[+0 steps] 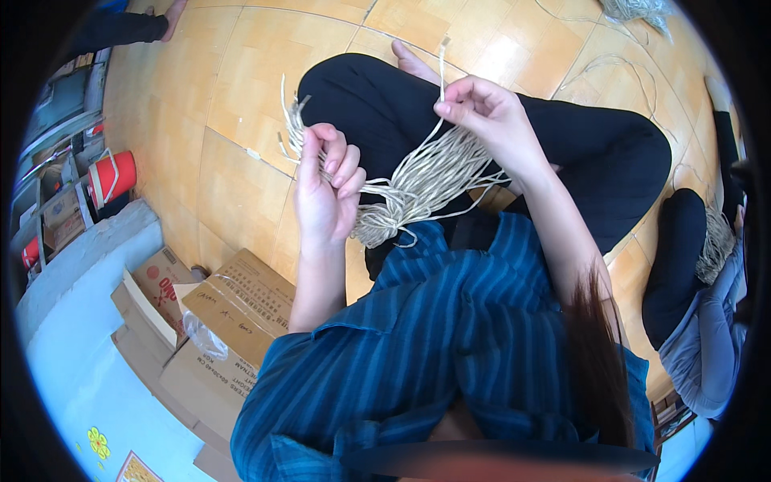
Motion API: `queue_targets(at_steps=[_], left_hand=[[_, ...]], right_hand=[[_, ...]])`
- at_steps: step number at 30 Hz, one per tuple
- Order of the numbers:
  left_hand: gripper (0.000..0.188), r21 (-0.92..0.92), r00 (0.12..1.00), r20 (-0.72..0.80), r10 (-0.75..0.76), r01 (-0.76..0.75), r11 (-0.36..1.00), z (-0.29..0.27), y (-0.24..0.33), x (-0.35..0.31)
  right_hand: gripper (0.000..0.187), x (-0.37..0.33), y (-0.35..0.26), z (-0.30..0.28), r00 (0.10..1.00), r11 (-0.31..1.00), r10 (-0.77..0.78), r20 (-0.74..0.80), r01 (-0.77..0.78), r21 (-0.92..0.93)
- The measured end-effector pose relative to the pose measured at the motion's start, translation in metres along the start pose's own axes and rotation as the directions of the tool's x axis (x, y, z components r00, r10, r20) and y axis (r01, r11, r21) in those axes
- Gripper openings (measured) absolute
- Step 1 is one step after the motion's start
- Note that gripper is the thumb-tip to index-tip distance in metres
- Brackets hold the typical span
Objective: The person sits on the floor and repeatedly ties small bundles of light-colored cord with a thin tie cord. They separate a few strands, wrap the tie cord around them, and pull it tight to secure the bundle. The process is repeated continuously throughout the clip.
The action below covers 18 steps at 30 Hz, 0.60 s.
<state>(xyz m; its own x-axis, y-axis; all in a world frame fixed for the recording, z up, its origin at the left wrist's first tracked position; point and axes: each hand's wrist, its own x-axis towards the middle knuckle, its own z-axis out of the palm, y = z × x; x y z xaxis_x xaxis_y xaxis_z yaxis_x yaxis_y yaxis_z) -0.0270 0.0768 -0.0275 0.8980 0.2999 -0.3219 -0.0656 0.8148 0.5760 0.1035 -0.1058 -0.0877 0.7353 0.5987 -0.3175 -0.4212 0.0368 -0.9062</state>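
Observation:
A thick bundle of beige twisted cord (pixel 438 178) lies across my lap, its strands gathered together near the lower left. My left hand (pixel 329 173) is closed around several strands, whose loose ends stick out past the fingers at the upper left. Between the thumb and fingers of my right hand (pixel 490 116), a single strand is pinched; its short end points upward. That hand sits above the bundle's far right part and hides some of it. Both hands are apart, with the bundle running between and below them.
Cardboard boxes (pixel 241 301) stand at the lower left beside a low blue wall (pixel 88 281). A red bucket (pixel 114 177) rests by a shelf on the left. Loose cord (pixel 618 64) trails over the tiled floor (pixel 241 88). Another person (pixel 699 297) sits at the right with cord.

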Motion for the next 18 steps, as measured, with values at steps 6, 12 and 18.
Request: queue_targets(at_steps=[6, 12, 18], left_hand=[[0.042, 0.31, 0.989, -0.147, -0.024, 0.069, 0.948, 0.012, -0.008, 0.002], [0.024, 0.389, 0.98, -0.201, -0.009, 0.088, 0.917, 0.026, -0.012, 0.005], [0.016, 0.478, 0.977, -0.208, -0.038, 0.135, 0.868, 0.025, -0.008, 0.001]], right_hand=[[0.008, -0.015, -0.029, 0.042, 0.955, 0.959, -0.242, 0.17, 0.262, -0.109], [0.011, -0.031, -0.031, 0.054, 0.967, 0.929, -0.156, 0.204, 0.214, -0.303], [0.014, -0.02, -0.038, 0.03, 0.977, 0.993, -0.114, 0.18, 0.116, -0.002]])
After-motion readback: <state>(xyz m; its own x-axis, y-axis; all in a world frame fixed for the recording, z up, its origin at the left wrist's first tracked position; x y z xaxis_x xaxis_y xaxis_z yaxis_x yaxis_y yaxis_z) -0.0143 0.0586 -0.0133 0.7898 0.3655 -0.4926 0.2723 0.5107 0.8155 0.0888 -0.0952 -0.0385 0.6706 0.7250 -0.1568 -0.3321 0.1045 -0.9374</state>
